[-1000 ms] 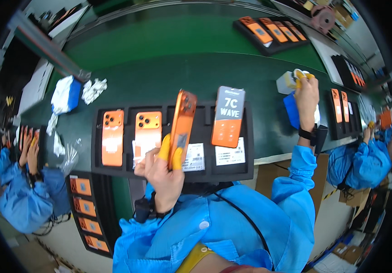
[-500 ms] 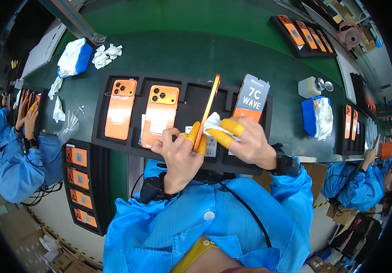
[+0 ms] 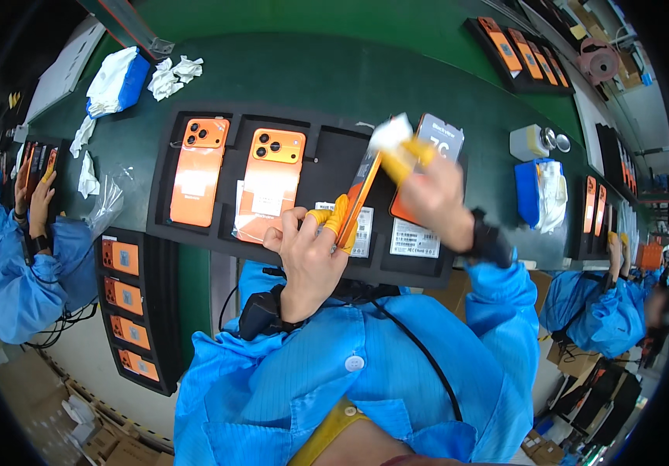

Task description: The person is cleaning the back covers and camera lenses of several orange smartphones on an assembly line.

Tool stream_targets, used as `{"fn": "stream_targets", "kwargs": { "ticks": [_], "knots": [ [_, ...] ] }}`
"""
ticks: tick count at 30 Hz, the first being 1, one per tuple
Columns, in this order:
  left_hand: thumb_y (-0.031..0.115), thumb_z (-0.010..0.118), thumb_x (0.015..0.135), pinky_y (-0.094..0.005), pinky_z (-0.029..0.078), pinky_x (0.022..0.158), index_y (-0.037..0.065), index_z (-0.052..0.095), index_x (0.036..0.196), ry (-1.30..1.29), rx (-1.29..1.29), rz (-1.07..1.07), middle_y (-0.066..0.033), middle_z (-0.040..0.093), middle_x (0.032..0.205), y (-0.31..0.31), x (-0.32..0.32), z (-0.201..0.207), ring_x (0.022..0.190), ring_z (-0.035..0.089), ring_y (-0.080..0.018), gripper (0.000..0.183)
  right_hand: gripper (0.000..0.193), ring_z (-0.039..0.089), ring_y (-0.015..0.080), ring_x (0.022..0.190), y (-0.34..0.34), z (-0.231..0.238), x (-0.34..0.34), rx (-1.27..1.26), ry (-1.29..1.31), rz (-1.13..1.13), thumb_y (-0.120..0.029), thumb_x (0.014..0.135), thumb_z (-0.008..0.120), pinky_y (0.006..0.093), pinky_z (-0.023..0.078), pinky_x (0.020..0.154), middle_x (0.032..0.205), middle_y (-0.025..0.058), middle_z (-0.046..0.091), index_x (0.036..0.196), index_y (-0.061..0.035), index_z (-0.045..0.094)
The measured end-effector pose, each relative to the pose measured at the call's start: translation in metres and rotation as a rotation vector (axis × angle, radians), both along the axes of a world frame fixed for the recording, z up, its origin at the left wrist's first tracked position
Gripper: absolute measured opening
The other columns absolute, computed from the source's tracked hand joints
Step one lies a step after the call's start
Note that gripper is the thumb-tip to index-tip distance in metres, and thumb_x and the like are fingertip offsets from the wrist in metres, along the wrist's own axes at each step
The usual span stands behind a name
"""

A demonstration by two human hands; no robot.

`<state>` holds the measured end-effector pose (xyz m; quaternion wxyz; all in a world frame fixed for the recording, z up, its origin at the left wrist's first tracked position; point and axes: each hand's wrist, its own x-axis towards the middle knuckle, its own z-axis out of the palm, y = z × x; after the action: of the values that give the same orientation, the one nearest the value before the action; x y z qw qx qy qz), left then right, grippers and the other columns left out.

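My left hand (image 3: 313,260), with yellow finger cots, grips the lower end of an orange phone (image 3: 360,194) and holds it tilted on its edge above a black foam tray (image 3: 338,159). In my right hand (image 3: 437,194), smeared by motion and also wearing yellow finger cots, is a white cloth (image 3: 391,133) near the phone's upper end; I cannot tell whether it touches. Two orange phones (image 3: 198,179) (image 3: 270,182) lie back up in the tray's left slots. Another phone (image 3: 440,130), with a grey printed film, is partly behind my right hand. White labels (image 3: 414,239) show in the slots.
Blue boxes of white wipes (image 3: 134,84) (image 3: 533,198) stand left and right, with crumpled wipes (image 3: 171,78) beside the left one. A pump bottle (image 3: 533,143) stands at right. More phone trays (image 3: 167,326) (image 3: 521,74) lie around. Co-workers (image 3: 35,256) (image 3: 602,307) sit at both sides.
My right hand has moved up and away from me with the cloth, from the phone's lower part toward its upper end. The held phone has turned, showing more of its dark face.
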<state>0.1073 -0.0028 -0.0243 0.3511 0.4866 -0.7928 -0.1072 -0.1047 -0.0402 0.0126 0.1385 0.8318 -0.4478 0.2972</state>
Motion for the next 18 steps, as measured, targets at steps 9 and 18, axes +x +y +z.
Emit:
{"fn": "stream_targets", "kwargs": {
  "ticks": [9, 18],
  "knots": [
    [0.011, 0.074, 0.056, -0.0418, 0.021, 0.072, 0.004, 0.063, 0.068, 0.013, 0.005, 0.007, -0.0064, 0.053, 0.082, 0.003, 0.002, 0.007, 0.097, 0.049, -0.0273, 0.018, 0.031, 0.06, 0.0262, 0.063, -0.015, 0.026, -0.002, -0.075, -0.038, -0.044, 0.0, 0.065, 0.064, 0.0334, 0.049, 0.051, 0.081, 0.0136, 0.062, 0.096, 0.0015, 0.067],
    [0.013, 0.075, 0.069, -0.0419, 0.03, 0.068, -0.001, 0.065, 0.08, 0.019, -0.045, -0.004, -0.0093, 0.054, 0.081, 0.003, 0.004, 0.014, 0.086, 0.047, -0.0292, 0.021, 0.02, 0.059, 0.0232, 0.069, -0.005, 0.003, 0.006, -0.052, -0.072, 0.084, -0.003, 0.064, 0.067, 0.0357, 0.05, 0.055, 0.08, 0.013, 0.06, 0.084, 0.0008, 0.066]
  ]
}}
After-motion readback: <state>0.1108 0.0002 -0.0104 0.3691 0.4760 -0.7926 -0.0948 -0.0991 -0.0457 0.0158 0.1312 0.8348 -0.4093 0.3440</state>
